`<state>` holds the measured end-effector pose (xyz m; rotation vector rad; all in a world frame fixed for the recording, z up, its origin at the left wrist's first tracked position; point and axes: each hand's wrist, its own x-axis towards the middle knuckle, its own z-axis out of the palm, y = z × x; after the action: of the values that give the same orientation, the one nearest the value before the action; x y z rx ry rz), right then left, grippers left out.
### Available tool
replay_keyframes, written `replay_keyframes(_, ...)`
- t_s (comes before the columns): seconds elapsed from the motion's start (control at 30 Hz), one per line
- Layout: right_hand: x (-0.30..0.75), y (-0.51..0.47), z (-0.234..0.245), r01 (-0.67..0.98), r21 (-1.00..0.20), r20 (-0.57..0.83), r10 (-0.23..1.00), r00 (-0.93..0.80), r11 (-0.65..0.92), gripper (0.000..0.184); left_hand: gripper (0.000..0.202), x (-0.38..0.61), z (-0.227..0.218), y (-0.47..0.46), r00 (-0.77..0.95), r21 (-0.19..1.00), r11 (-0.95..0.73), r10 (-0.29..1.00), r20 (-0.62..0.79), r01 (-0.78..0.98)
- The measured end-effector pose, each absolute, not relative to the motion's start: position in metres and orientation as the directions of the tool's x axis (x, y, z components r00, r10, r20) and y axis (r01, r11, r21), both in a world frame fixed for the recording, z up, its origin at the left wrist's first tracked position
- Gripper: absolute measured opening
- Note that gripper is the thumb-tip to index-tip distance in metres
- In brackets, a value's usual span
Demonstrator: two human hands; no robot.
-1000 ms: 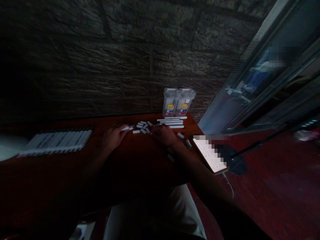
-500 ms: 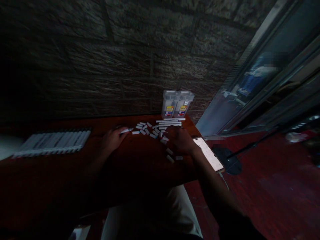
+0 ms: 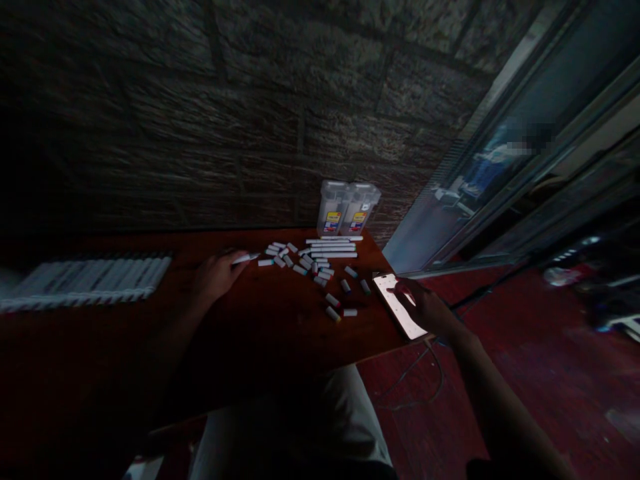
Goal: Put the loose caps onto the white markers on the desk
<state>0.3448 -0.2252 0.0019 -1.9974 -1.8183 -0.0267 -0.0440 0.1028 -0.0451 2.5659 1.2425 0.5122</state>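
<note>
My left hand point(image 3: 216, 275) rests on the dark red table point(image 3: 260, 333), fingers closed round a white marker point(image 3: 245, 258) that sticks out to the right. My right hand point(image 3: 425, 308) lies over the lit phone point(image 3: 397, 308) at the table's right edge, a finger touching its screen. Between the hands lie several loose white marker caps point(image 3: 320, 277) and a few uncapped white markers point(image 3: 333, 248).
Two clear plastic marker boxes point(image 3: 347, 208) stand at the back against the brick wall point(image 3: 250, 120). A row of several white markers point(image 3: 85, 280) lies at the table's left. A glass door point(image 3: 500, 167) and red floor point(image 3: 550, 373) are to the right.
My right hand left the caps in the middle of the table and moved right onto the phone. More caps now lie scattered. The left hand has kept its marker.
</note>
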Motion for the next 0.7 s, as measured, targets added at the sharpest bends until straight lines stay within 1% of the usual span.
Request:
replay_keyframes(0.13,0.356,-0.259,0.013,0.926,-0.339,0.283,0.922,0.266,-0.164,0.027,0.045,-0.045,-0.046,0.104,0.576,0.357,-0.611,0.789,0.212,0.706)
replay_keyframes(0.27,0.364,-0.27,0.008,0.901,-0.352,0.268,0.895,0.357,-0.254,0.027,0.045,-0.043,-0.042,0.105,0.587,0.356,-0.62,0.782,0.208,0.699)
replay_keyframes(0.33,0.362,-0.268,0.004,0.898,-0.362,0.269,0.895,0.357,-0.25,0.03,0.045,-0.043,-0.04,0.104,0.586,0.358,-0.611,0.788,0.19,0.705)
replay_keyframes(0.47,0.353,-0.255,0.0,0.901,-0.4,0.294,0.908,0.298,-0.166,0.034,0.048,-0.042,-0.037,0.102,0.58,0.354,-0.598,0.797,0.17,0.719)
replay_keyframes(0.6,0.344,-0.245,0.0,0.893,-0.43,0.27,0.924,0.27,-0.135,0.031,0.048,-0.042,-0.035,0.099,0.571,0.348,-0.596,0.8,0.183,0.723)
replay_keyframes(0.7,0.342,-0.245,0.0,0.905,-0.412,0.311,0.917,0.25,-0.107,0.027,0.047,-0.042,-0.035,0.099,0.567,0.364,-0.589,0.804,0.179,0.721)
